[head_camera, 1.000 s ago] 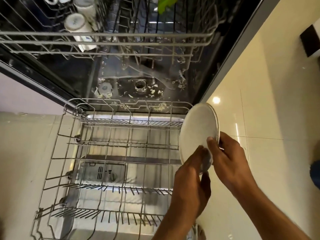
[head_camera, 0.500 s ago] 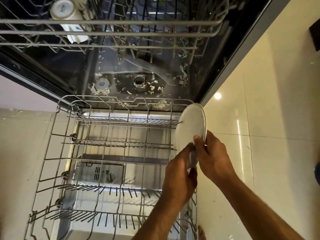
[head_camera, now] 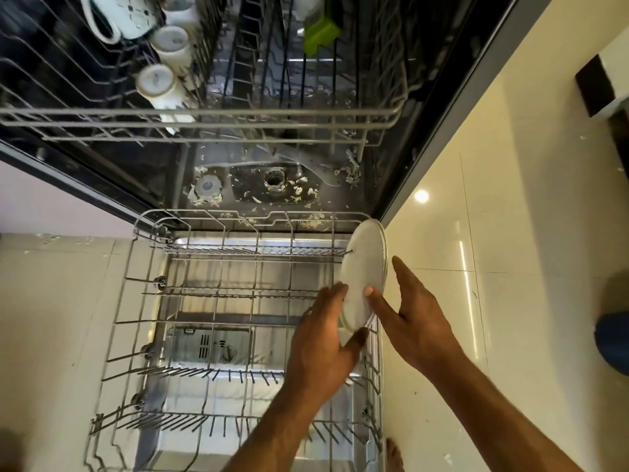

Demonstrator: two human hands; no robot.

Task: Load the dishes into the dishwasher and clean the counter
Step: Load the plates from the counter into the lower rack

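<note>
A round white plate (head_camera: 362, 264) stands on edge at the far right side of the pulled-out lower dishwasher rack (head_camera: 238, 213). My left hand (head_camera: 323, 345) holds its lower left edge, fingers against the face and thumb under the rim. My right hand (head_camera: 415, 321) is just right of the plate. Its thumb touches the plate's face, while its fingers are straight and spread, clear of the plate's back. Apart from the plate, the lower rack holds nothing.
The upper rack (head_camera: 204, 114) juts out overhead with white cups (head_camera: 160, 81) and a green item (head_camera: 321, 35). Food scraps (head_camera: 289, 192) litter the tub floor. Glossy floor tiles lie to the right, with a blue object (head_camera: 612, 338) at the edge.
The plate has gone down and left into the rack's right side. My right hand's fingers have come off the plate's back and spread; the left hand has slid to the lower edge.
</note>
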